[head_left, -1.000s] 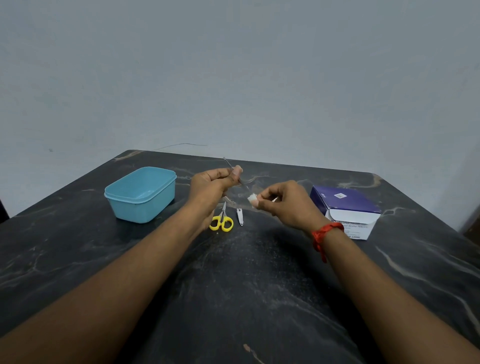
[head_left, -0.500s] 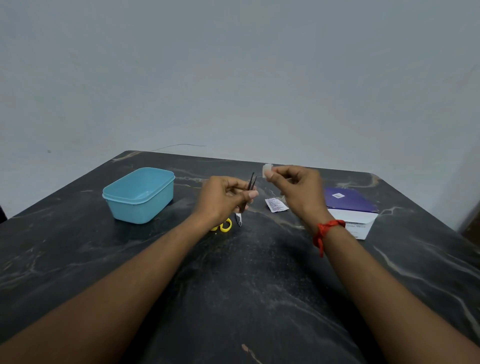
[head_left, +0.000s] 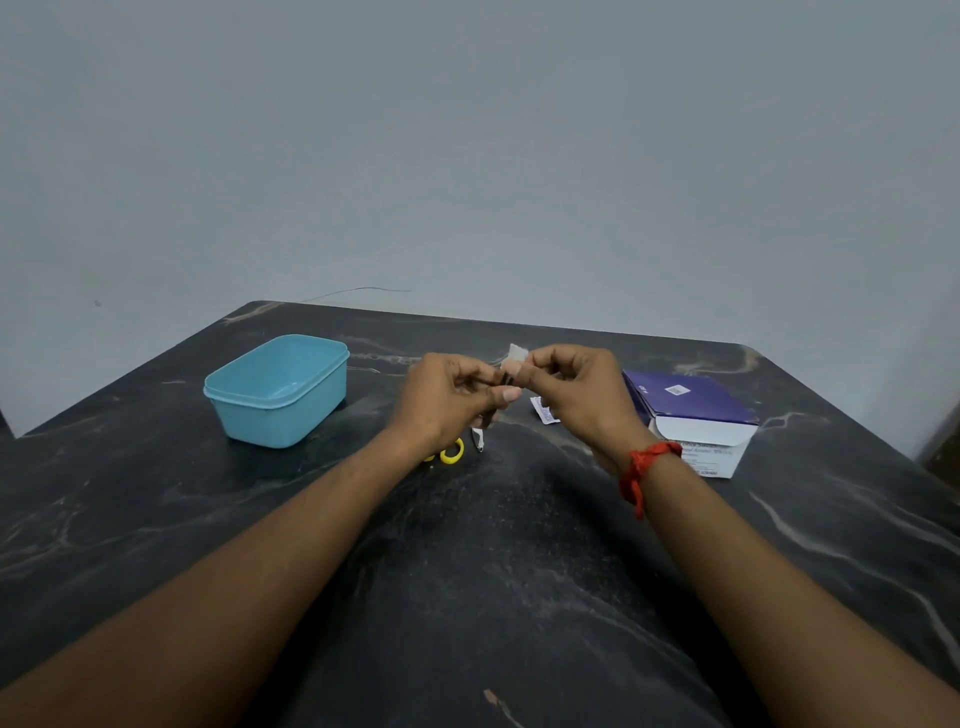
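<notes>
Above a dark marbled tabletop (head_left: 493, 571), a person's left hand (head_left: 452, 397) curls its grip around a slim dark pair of tweezers (head_left: 507, 378). The right hand (head_left: 576, 395) pinches a small white pad (head_left: 517, 355) between thumb and fingertips. The two hands meet above the middle of the tabletop, and the pad touches the upper end of the tweezers, with its free corner standing just above the fingers. The long axis of the tweezers appears to run steeply, from below the left thumb up and slightly right toward the pad, though most of the shaft is hidden by the fingers. The right hand is the one at the exposed tip, so any wiping stroke would likely travel along that axis, away from the left grip. Below the hands lie yellow-handled scissors (head_left: 451, 451) and a nail clipper (head_left: 478, 440), with a torn sachet (head_left: 545, 413) just beside the right hand. A light blue tub (head_left: 280, 415) stands well to the left and a purple-and-white box (head_left: 691, 410) to the right. A red thread (head_left: 641, 467) circles the right wrist.
</notes>
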